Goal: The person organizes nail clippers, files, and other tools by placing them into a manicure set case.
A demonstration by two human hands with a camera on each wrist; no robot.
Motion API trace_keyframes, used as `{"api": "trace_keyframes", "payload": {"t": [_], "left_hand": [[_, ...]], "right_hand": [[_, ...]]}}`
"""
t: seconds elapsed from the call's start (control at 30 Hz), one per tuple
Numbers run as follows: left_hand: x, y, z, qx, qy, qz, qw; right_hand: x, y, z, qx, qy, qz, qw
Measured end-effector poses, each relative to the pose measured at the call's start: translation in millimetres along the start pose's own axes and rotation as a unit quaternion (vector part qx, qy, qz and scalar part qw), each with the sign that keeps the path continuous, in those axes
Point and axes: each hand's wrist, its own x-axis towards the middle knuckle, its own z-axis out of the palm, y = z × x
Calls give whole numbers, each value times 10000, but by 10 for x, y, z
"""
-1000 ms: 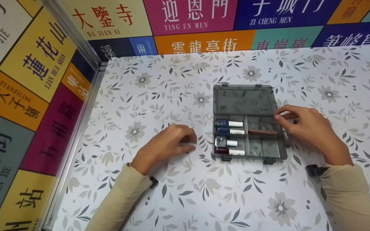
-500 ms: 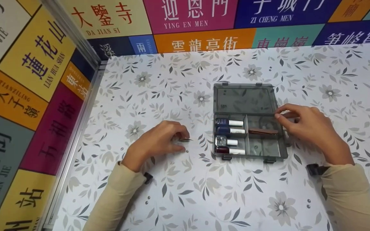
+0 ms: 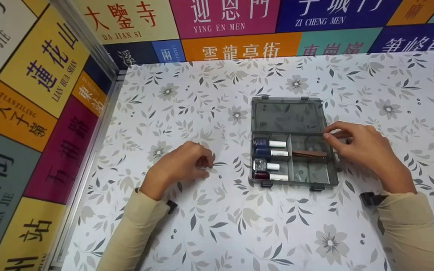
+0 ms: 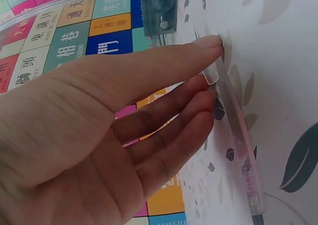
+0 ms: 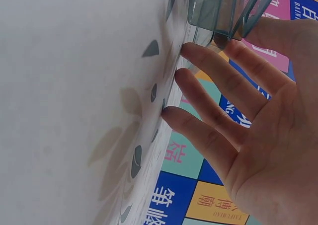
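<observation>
My left hand (image 3: 181, 165) is low over the tabletop, left of the box. In the left wrist view, its thumb and fingers pinch one end of a slim clear stick (image 4: 241, 140) with pink lettering and a dark tip; the hand covers it in the head view. The smoky plastic compartment box (image 3: 313, 182) lies with its lid folded back. Two blue nail polish bottles (image 3: 262, 147) fill its upper left compartment; a clear one (image 3: 259, 165) and a dark red one (image 3: 261, 175) lie below. A flat brown tool (image 3: 309, 153) lies upper right. My right hand (image 3: 364, 148) pinches the box's right edge.
A white tabletop (image 3: 217, 233) printed with grey leaves and flowers lies under everything. Colourful lettered panels (image 3: 232, 19) stand along the back, and another such wall (image 3: 36, 113) runs down the left side. Each wrist carries a small black device (image 3: 369, 198).
My left hand has drawn to the left, away from the box, uncovering a leaf print on the tabletop. The right hand stays at the box's edge.
</observation>
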Motion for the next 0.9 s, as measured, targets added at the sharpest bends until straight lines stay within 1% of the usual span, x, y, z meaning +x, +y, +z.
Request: {"api": "trace_keyframes", "payload": {"t": [0.1, 0.2, 0.47, 0.7, 0.9], "left_hand": [[9, 1, 9, -69, -27, -32, 10000], [20, 2, 21, -67, -1, 16, 10000], [48, -2, 57, 64, 212, 132, 9997], [68, 20, 85, 178, 485, 392, 9979], [85, 57, 104, 252, 631, 398, 9969]], "right_hand": [[1, 3, 0, -9, -2, -6, 10000], [-1, 4, -2, -12, -2, 7, 10000], [-6, -5, -8, 0, 18, -26, 10000], [1, -7, 0, 8, 65, -81, 9999], [-3, -1, 0, -9, 96, -93, 9999]]}}
